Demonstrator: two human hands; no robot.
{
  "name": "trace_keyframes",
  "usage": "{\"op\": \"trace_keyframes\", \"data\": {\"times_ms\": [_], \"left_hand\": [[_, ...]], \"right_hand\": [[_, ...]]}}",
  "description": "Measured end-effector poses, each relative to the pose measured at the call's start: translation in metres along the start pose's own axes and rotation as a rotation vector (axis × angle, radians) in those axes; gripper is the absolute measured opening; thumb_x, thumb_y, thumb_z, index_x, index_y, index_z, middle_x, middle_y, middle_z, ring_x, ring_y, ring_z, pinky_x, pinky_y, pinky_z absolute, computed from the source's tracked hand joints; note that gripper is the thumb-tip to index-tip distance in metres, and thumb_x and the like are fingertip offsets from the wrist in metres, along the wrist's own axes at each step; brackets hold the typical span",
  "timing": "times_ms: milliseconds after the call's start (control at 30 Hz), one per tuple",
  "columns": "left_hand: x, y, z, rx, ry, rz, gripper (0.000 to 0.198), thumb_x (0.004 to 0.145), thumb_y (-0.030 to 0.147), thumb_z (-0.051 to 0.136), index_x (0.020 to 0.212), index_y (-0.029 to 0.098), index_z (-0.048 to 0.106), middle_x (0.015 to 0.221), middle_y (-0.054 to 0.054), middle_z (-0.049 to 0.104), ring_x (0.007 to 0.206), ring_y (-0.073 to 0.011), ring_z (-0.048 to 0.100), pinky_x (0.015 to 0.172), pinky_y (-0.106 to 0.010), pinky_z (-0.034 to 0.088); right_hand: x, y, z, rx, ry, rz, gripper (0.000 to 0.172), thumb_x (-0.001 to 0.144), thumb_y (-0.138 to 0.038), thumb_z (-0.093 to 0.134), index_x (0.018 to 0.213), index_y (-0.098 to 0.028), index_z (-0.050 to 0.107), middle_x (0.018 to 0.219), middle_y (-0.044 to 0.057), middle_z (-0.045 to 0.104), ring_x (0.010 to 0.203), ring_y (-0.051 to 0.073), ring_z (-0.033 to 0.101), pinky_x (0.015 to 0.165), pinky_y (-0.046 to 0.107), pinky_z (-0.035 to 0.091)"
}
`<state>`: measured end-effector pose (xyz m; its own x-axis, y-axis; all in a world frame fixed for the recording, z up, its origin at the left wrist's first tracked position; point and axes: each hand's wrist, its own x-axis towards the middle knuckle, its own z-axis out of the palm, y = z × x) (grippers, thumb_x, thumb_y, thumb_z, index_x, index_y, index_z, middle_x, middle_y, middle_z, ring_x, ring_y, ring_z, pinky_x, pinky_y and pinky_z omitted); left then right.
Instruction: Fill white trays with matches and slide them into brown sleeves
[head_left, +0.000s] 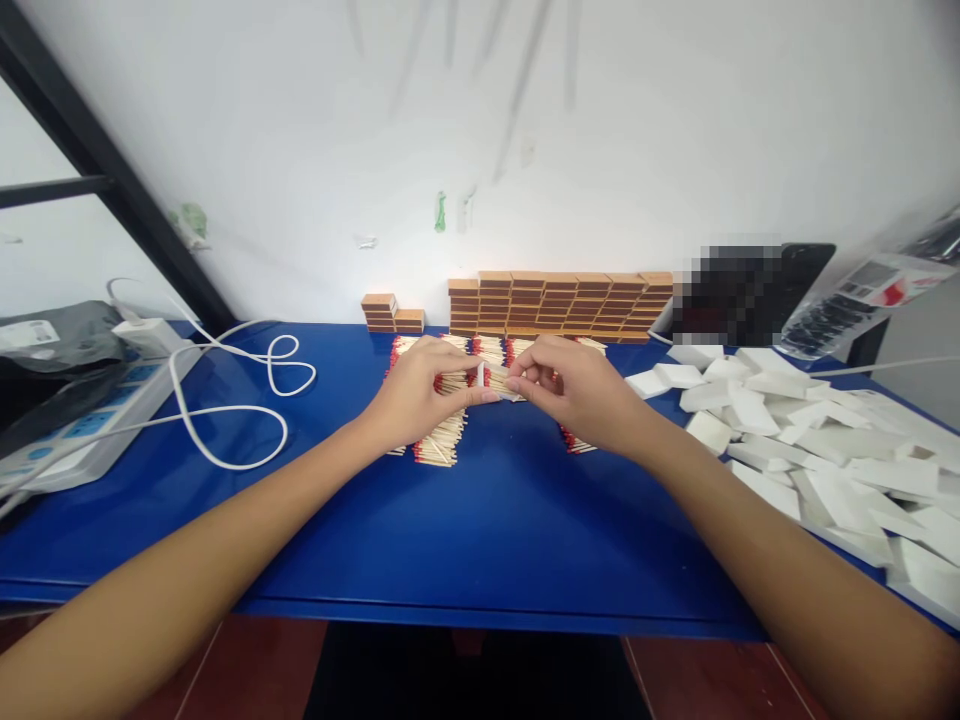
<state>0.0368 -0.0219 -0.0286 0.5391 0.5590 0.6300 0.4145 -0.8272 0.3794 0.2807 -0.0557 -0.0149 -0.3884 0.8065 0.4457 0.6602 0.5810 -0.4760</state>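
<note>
My left hand [420,395] and my right hand [574,390] meet over the middle of the blue table [487,530]. Between their pinched fingertips sits a small white matchbox tray [496,379] with matches in it. Both hands grip this tray, fingers closed. Under and around the hands lie piles of loose red-tipped matches [442,440]. More matches [577,442] show below my right hand.
A wall of stacked brown matchboxes [559,303] stands at the back, with a few more boxes [391,313] to its left. Several white empty trays [810,440] are heaped at the right. A power strip [82,420] and white cable [225,400] lie at the left.
</note>
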Motion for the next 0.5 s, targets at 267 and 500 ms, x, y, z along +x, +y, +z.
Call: {"op": "trace_keyframes", "data": {"times_ms": [267, 500], "left_hand": [[-0.0005, -0.0008, 0.0012, -0.032, 0.013, 0.02, 0.042, 0.091, 0.065, 0.074, 0.098, 0.024, 0.082, 0.09, -0.005, 0.078, 0.089, -0.0235, 0.068, 0.086, -0.039, 0.05], [-0.0001, -0.0052, -0.0041, 0.039, 0.099, -0.102, 0.041, 0.089, 0.065, 0.076, 0.104, 0.027, 0.084, 0.102, -0.006, 0.081, 0.098, -0.0248, 0.069, 0.091, -0.04, 0.052]], "right_hand": [[-0.0014, -0.0013, 0.0021, -0.031, 0.074, -0.046, 0.007, 0.097, -0.025, 0.068, 0.09, -0.022, 0.068, 0.081, 0.002, 0.062, 0.068, 0.016, 0.054, 0.064, 0.032, 0.042], [-0.0009, -0.0002, 0.0034, -0.025, 0.19, -0.022, 0.005, 0.097, -0.023, 0.065, 0.093, -0.022, 0.067, 0.077, 0.0, 0.06, 0.062, 0.015, 0.051, 0.062, 0.031, 0.041]]}}
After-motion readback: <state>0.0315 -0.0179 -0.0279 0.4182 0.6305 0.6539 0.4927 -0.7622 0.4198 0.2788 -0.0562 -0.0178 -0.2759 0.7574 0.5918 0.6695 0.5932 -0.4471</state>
